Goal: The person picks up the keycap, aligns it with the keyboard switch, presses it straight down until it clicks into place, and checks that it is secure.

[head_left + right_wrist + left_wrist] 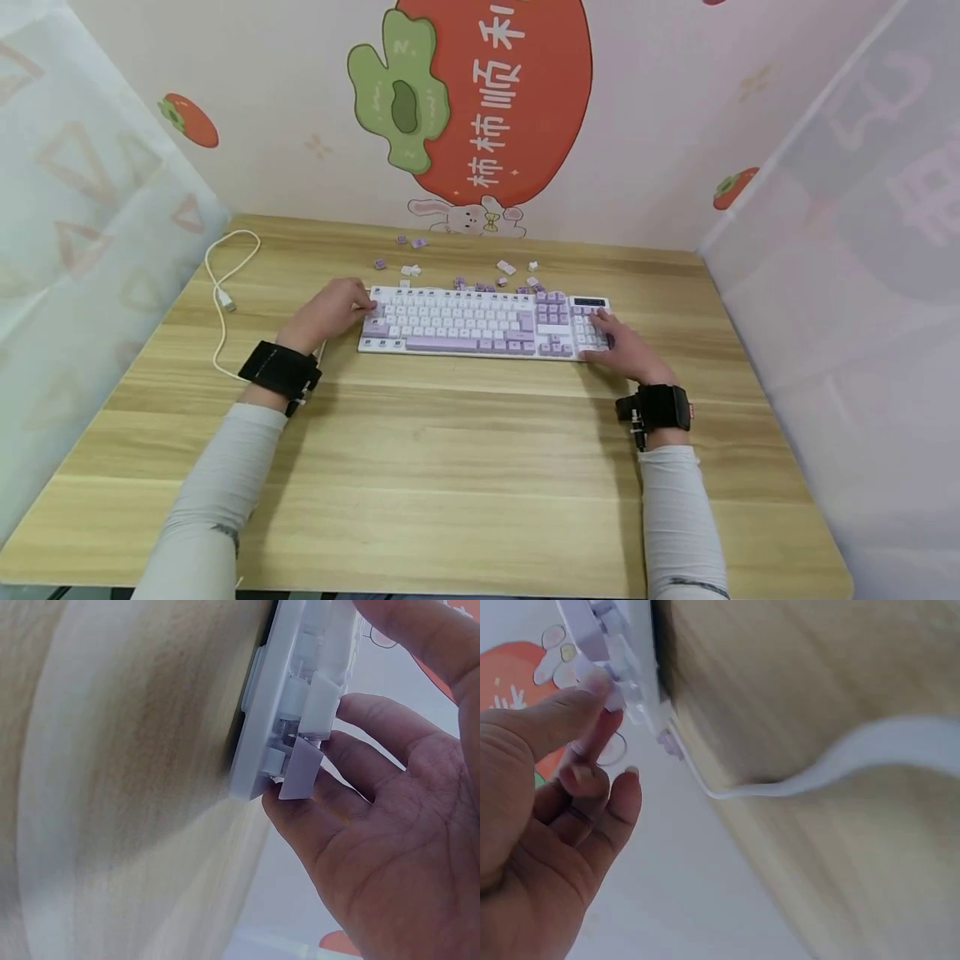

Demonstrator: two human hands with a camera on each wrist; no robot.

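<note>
A white and purple keyboard [450,321] lies on the wooden table, with most of its keycaps in place. At its left edge my left hand [327,317] pinches a pale purple keycap [613,697] between thumb and index finger, the other fingers loosely curled. Whether that keycap sits fully on its switch I cannot tell. My right hand [628,348] holds the keyboard's right end, its fingers over the number pad and its thumb at the front edge. The right wrist view shows a tilted purple keycap [301,771] at the corner, beside the right fingers.
Several loose purple and white keycaps [506,267] are scattered behind the keyboard. A white USB cable [222,333] curves over the table's left side, its plug [226,300] lying on the wood. Printed wall sheets [637,125] stand behind and at both sides.
</note>
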